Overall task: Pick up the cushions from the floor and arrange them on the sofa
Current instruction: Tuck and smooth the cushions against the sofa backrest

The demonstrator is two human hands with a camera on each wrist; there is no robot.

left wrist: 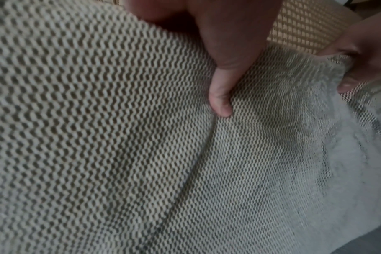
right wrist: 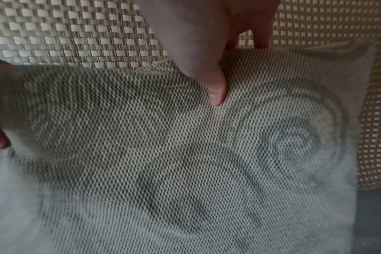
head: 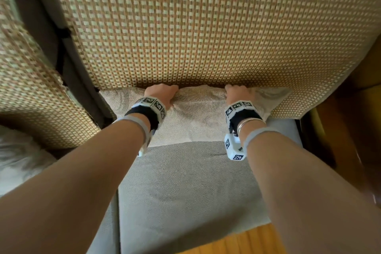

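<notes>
A large cushion (head: 206, 27) with a tan and cream checked weave fills the upper part of the head view. A pale mesh sheet (head: 195, 117) hangs from its near edge over the grey sofa seat (head: 185, 187). My left hand (head: 162, 93) grips that edge, its thumb (left wrist: 220, 96) pressing into the mesh (left wrist: 98, 137). My right hand (head: 237, 90) grips the same edge further right, its thumb (right wrist: 215, 92) on the mesh (right wrist: 185, 163). The fingers of both hands curl behind the edge, out of sight.
A second checked cushion (head: 31, 88) lies at the left, beyond a dark gap with a black strap (head: 61, 47). Something white and fluffy (head: 16, 156) sits at the lower left. Brown wood (head: 354, 109) stands at the right, and wooden floor (head: 247, 241) shows past the seat's front.
</notes>
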